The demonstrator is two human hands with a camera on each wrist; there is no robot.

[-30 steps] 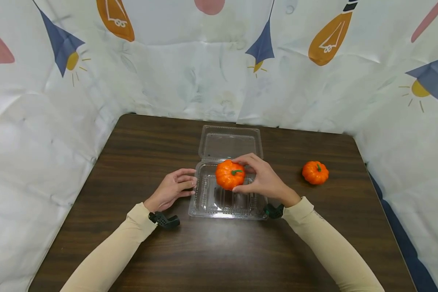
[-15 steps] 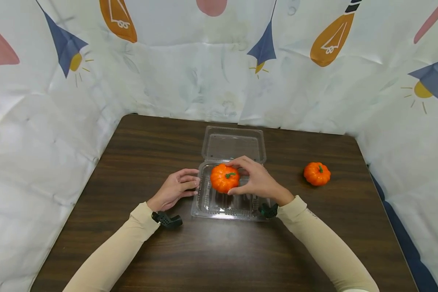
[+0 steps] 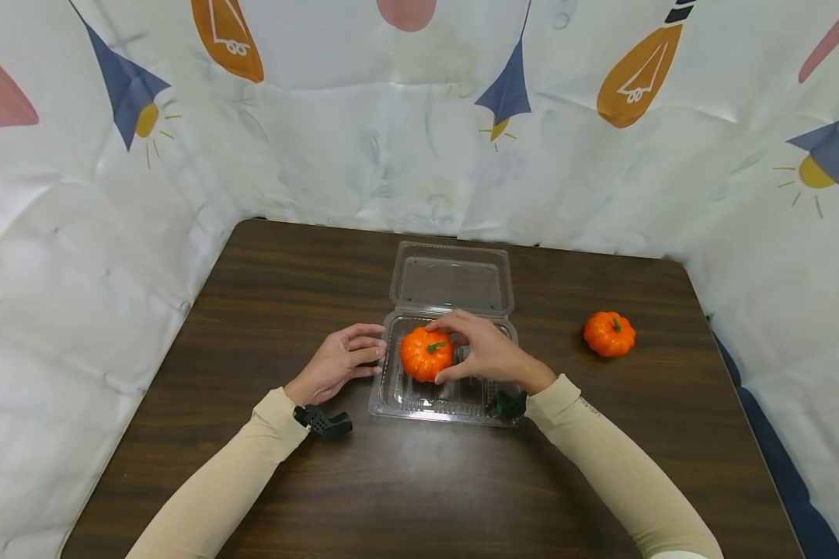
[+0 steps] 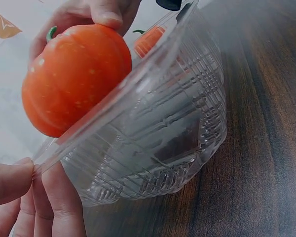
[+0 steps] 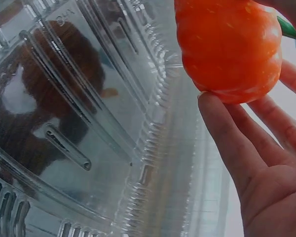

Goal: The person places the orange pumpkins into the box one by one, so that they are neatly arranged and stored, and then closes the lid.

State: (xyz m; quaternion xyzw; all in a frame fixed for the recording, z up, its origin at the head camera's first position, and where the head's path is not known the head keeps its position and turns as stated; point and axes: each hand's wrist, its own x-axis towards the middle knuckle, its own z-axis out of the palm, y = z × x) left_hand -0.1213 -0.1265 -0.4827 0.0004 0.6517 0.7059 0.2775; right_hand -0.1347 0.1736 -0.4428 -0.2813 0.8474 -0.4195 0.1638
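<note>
My right hand point(image 3: 485, 353) grips a small orange toy pumpkin point(image 3: 426, 355) with a green stem, thumb and fingertips round its sides. It hangs over the left part of a clear plastic clamshell box point(image 3: 398, 400), whose lid lies folded back. In the right wrist view, the pumpkin point(image 5: 229, 49) is above the ribbed floor of the box point(image 5: 89, 133). The left hand point(image 3: 339, 361) is at the box's left side. Seen from the left wrist, its thumb and fingers point(image 4: 15, 182) pinch the rim of the box point(image 4: 89, 123).
Another orange toy pumpkin point(image 3: 609, 334) sits on the dark wood table point(image 3: 419, 497), to the right of the box. The clear lid point(image 3: 451, 276) lies toward the table's far edge. A white printed cloth point(image 3: 363, 155) hangs behind and along the sides.
My right hand has carried the pumpkin left and nearer to me, lower over the box's left part. The left hand stays at the box's rim.
</note>
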